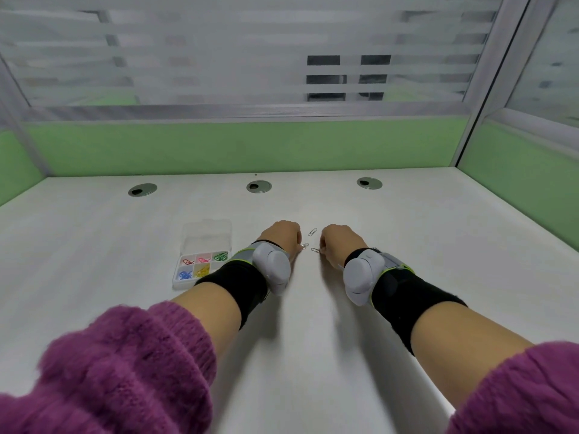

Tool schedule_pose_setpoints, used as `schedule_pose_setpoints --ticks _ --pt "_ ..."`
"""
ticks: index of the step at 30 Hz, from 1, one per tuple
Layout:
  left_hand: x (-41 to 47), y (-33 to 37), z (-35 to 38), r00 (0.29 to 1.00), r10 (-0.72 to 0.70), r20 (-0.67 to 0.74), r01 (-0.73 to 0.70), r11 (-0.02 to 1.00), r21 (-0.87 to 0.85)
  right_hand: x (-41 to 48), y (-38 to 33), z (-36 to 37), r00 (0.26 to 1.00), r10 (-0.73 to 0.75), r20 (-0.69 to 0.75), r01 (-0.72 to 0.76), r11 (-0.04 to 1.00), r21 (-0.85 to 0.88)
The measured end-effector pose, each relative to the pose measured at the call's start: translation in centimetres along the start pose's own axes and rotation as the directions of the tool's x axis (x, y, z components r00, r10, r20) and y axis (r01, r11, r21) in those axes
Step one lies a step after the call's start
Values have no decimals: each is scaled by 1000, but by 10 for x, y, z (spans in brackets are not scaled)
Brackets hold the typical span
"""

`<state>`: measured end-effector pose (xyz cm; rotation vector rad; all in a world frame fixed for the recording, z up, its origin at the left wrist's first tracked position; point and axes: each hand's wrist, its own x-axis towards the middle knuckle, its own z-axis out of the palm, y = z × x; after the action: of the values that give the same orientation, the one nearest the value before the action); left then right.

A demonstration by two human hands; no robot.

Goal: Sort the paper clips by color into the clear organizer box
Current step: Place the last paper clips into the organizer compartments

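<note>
- Hands first: left hand [283, 234] and right hand [340, 241] curled knuckles-up on the counter [407, 245], each seemingly pinching a silver paper clip at the fingertips; grip itself hidden.
- Clear organizer box [191, 285] just left of the left wrist, lid open; red, pink, green, blue, yellow clips already in separate cells.
- Third silver clip [312, 232] loose between the hands.
- Best lifted edge-up, then carried to the near right cell, probably the vacant one though hidden by the wrist.

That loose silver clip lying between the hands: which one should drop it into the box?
Probably the left hand: the box sits on its side, the clip just beside its knuckles.
</note>
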<state>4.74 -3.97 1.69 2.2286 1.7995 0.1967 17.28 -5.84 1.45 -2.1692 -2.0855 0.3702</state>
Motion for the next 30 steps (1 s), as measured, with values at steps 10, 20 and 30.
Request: schedule_pose_setpoints --ticks 10,20,30 --pt "-3 -1 1 992 -65 110 60 997 48 -2 -8 0 995 -65 79 69 996 -60" --pt "-21 -6 -1 999 -3 41 0 998 70 -11 -17 0 990 -63 127 74 994 -79" --pt "-43 -31 -24 999 -41 -20 42 999 26 -17 -43 -7 984 -100 145 107 993 -45"
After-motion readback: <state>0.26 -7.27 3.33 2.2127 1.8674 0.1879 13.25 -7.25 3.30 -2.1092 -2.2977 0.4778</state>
